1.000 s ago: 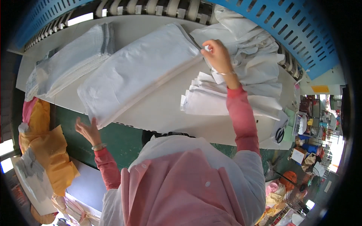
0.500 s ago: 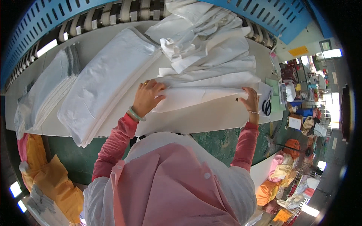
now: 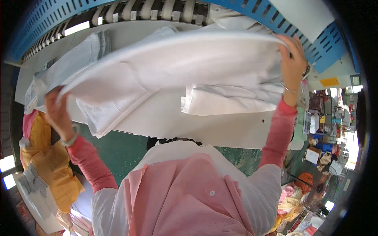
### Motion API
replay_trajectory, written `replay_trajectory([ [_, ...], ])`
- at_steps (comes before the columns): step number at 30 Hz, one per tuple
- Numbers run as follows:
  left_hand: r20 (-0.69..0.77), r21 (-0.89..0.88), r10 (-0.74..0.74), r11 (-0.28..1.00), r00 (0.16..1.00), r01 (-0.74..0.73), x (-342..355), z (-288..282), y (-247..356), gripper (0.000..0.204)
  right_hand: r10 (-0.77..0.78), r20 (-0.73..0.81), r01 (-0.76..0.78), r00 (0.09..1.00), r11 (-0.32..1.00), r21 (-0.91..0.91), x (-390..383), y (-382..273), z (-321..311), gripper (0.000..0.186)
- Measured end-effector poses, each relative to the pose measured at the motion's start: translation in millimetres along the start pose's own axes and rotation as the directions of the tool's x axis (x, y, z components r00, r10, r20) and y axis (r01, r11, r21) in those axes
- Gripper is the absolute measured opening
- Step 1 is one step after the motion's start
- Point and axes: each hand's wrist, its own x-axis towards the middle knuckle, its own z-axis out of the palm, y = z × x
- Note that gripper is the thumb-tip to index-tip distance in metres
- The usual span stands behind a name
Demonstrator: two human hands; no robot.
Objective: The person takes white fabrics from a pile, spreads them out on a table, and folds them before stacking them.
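A white table (image 3: 236, 129) fills the middle of the frame, with a blue slotted guard (image 3: 315, 35) arching over its far edge along the top. Held above the table, a white cloth (image 3: 177, 59) spans most of the picture, its long axis running from lower left to upper right, sagging slightly toward the left. Beneath it at centre right lies a folded white stack (image 3: 232, 100); another heap of white linen (image 3: 67, 70) rests at upper left. Yellow bags (image 3: 39, 165) sit at lower left. The right hand (image 3: 293, 59), upper right, is clamped on the cloth's far end; the left hand (image 3: 57, 112), at left, grips the near end, fingers closed around the edge. Both hands sit at the cloth's ends, equally near it.
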Motion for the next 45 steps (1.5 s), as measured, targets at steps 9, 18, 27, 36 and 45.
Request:
replay_trajectory([
  [9, -0.017, 0.422, -0.218, 0.883, 0.976, 0.205, -133, -58, -82, 0.026, -0.299, 0.145, 0.229, 0.943, 0.901, 0.367, -24, -66, 209, 0.017],
  [18, -0.016, 0.527, -0.286, 0.812, 0.958, 0.251, -137, 3, -30, 0.032, 0.219, 0.474, -0.452, 0.853, 0.766, 0.458, -54, -51, 89, 0.012],
  [27, 0.626, -0.253, 0.228, 0.964, 0.746, -0.082, -104, 247, 68, 0.030, 0.504, 0.671, -0.609, 0.544, 0.787, -0.097, -235, 60, -9, 0.022],
  [36, 0.869, -0.380, 0.249, 0.889, 0.427, 0.254, -101, 187, 77, 0.018, 0.710, 0.457, -0.603, 0.536, 0.701, -0.381, -311, 147, -70, 0.025],
  [45, 0.124, -0.298, -0.148, 0.938, 0.981, 0.179, -18, 12, -20, 0.013, 0.200, 0.178, -0.225, 0.963, 0.965, 0.134, -6, 21, -3, 0.016],
])
